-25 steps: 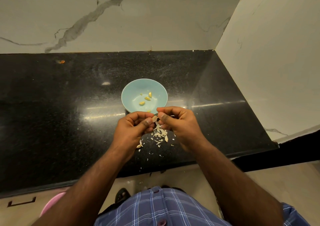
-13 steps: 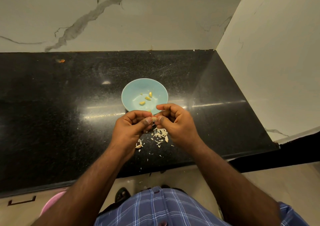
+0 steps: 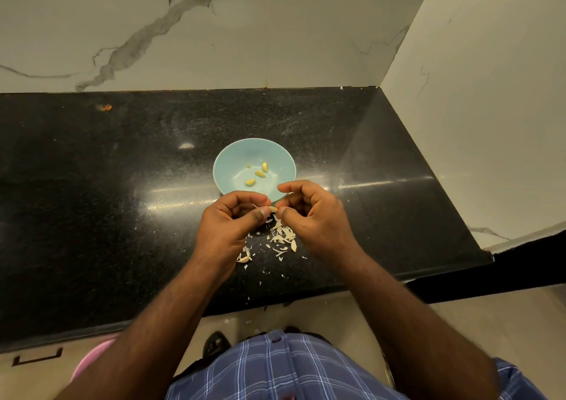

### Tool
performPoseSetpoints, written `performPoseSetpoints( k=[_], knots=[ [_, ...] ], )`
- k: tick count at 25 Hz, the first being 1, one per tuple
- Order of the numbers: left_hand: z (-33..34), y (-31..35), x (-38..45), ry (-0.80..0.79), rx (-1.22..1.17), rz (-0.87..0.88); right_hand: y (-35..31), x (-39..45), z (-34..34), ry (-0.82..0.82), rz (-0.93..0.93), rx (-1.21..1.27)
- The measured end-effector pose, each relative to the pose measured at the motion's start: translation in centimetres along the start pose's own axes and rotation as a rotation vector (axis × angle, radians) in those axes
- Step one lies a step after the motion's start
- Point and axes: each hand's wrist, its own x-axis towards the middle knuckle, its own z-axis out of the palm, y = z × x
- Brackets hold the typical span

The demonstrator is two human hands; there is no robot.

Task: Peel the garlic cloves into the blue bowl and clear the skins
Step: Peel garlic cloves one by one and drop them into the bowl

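Nearest: skins (image 3: 281, 237) piled on the black worktop (image 3: 92, 216) just under the hands, a few flakes out toward the front edge. One larger husk (image 3: 244, 258) lies by the left wrist.

Both hands meet just above the pile. Left hand (image 3: 228, 226) has fingers curled, thumb and forefinger pinching the clove (image 3: 272, 209). Right hand (image 3: 315, 216) is curled too, thumb tip and fingertip nipping at the clove's exposed end. Clove is barely visible between the thumbs; can't tell how much skin is left on it.

Bowl (image 3: 223, 167) is just beyond the hands, three peeled cloves (image 3: 259, 173) plus a small bit inside.

Step in hand, my read: stripping this clove. To do it well:
- left holds firm, right pulls skin away along the clove's length
- stay over the existing pile so flakes land together, not in the bowl
- drop the clove in the bowl only once bare

Skins not yet cleared.
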Motion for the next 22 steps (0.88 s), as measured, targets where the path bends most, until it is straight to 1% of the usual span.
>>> performPoseSetpoints(
  k=[7, 13, 15, 19, 22],
  knots=[
    [0.2, 0.2, -0.3, 0.006, 0.011, 0.024, -0.2, -0.2, 0.4, 0.010, -0.022, -0.107],
    [0.6, 0.1, -0.4, -0.006, 0.010, 0.028, 0.0, -0.5, 1.0, 0.064, -0.086, -0.148],
    [0.6, 0.1, -0.3, -0.011, -0.033, 0.028, -0.1, -0.4, 0.9, 0.055, -0.055, -0.095],
    [0.4, 0.3, -0.3, 0.001, -0.122, -0.012, 0.0, 0.0, 0.1, -0.021, 0.046, 0.145],
    [0.3, 0.3, -0.3, -0.002, -0.100, -0.024, 0.0, 0.0, -0.3, -0.068, 0.042, 0.172]
  ],
)
